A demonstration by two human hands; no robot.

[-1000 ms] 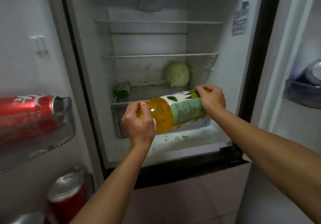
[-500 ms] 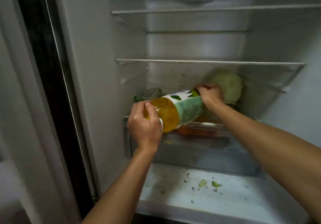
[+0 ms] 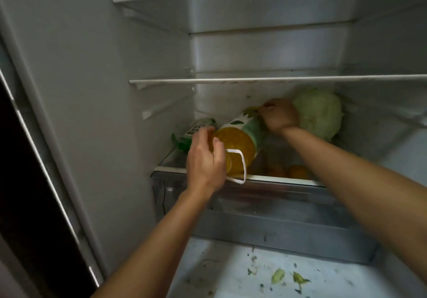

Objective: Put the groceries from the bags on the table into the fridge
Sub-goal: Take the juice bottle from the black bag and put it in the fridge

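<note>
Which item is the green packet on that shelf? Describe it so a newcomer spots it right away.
Start at the open fridge and find the lowest shelf, above the clear drawer. At the shelf's far left, by the side wall, lies the green packet, left of the yellow bottle that both hands hold. It is small, flat and dark-printed, unlike the round pale cabbage at the right.

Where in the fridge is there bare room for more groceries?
The two glass shelves above are bare. The lowest shelf is crowded: green packet left, bottle held by both hands in the middle, cabbage right.
</note>
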